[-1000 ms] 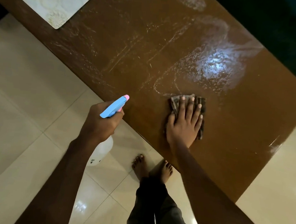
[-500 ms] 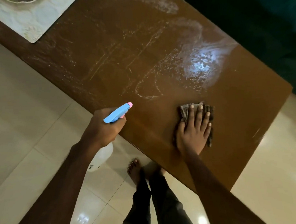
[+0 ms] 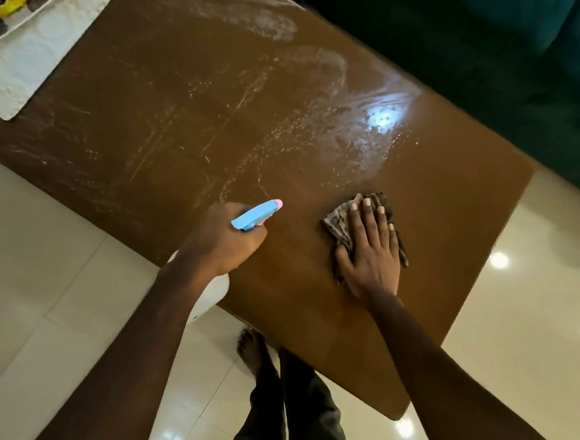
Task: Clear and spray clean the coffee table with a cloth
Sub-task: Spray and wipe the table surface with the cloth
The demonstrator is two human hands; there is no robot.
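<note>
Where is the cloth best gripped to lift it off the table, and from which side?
Pinch the cloth by its crumpled corner toward the spray bottle, probably from above: the right hand presses the rest flat on the coffee table, leaving that corner free.

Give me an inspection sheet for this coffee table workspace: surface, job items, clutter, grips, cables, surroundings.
Surface: brown coffee table; wet streaks across the middle and far side, none around the cloth.
Job's things: spray bottle over the near edge, nozzle aimed across the top; patterned cloth lying on the top.
Clutter: white placemat at the far-left end, with a tray holding a yellow item on it.
Grips: left hand grips the spray bottle; right hand presses flat on the cloth, fingers straight.
Cables: nothing seen.
Surroundings: pale tiled floor; dark green sofa behind the table.
</note>
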